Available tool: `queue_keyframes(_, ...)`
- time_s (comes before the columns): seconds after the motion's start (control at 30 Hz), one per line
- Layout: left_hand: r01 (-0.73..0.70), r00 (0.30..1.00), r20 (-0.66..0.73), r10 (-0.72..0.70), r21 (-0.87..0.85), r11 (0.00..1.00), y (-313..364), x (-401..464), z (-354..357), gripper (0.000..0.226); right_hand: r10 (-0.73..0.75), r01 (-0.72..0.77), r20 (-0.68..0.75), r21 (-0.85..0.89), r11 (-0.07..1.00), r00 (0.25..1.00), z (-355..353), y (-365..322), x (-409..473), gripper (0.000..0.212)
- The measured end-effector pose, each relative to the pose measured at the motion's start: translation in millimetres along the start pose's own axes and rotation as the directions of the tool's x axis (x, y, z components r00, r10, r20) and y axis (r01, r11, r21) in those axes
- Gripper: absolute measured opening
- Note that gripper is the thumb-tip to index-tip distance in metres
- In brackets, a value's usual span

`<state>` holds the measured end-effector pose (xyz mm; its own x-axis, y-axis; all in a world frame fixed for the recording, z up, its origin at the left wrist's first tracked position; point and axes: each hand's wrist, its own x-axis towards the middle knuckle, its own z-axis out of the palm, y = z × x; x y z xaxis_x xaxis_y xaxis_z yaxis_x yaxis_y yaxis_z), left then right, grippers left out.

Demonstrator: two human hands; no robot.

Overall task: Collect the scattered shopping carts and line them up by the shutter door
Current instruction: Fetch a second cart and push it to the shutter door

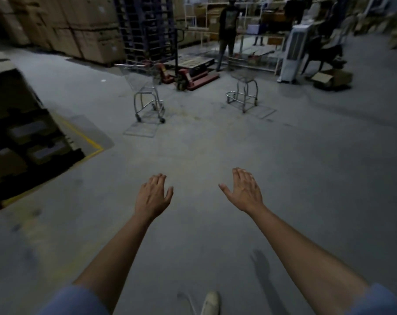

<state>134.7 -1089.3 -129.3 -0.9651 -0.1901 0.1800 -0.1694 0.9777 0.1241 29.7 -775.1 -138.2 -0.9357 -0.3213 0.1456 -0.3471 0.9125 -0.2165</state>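
Two wire shopping carts stand apart on the grey warehouse floor ahead of me. The left cart point(145, 89) is the nearer one; the right cart point(244, 87) stands a little further back. Both arms stretch forward over bare floor. My left hand point(153, 196) and my right hand point(244, 190) are palm down with straight fingers, holding nothing, well short of either cart. No shutter door is in view.
A red pallet jack point(190, 77) sits just behind the left cart. A person point(227, 30) stands beyond it by shelving. Stacked cartons point(79, 26) fill the back left, a dark pallet stack point(22, 133) the near left, edged by a yellow floor line point(88, 139). A white cooler point(292, 53) stands at right.
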Motion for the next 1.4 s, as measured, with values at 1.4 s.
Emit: queue_keyframes(1.4,-0.433,0.893,0.153,0.423,0.039,0.901,378,1372,264,0.062,0.368,-0.381,-0.157,-0.057,0.923,0.916,3,576,1193,0.09)
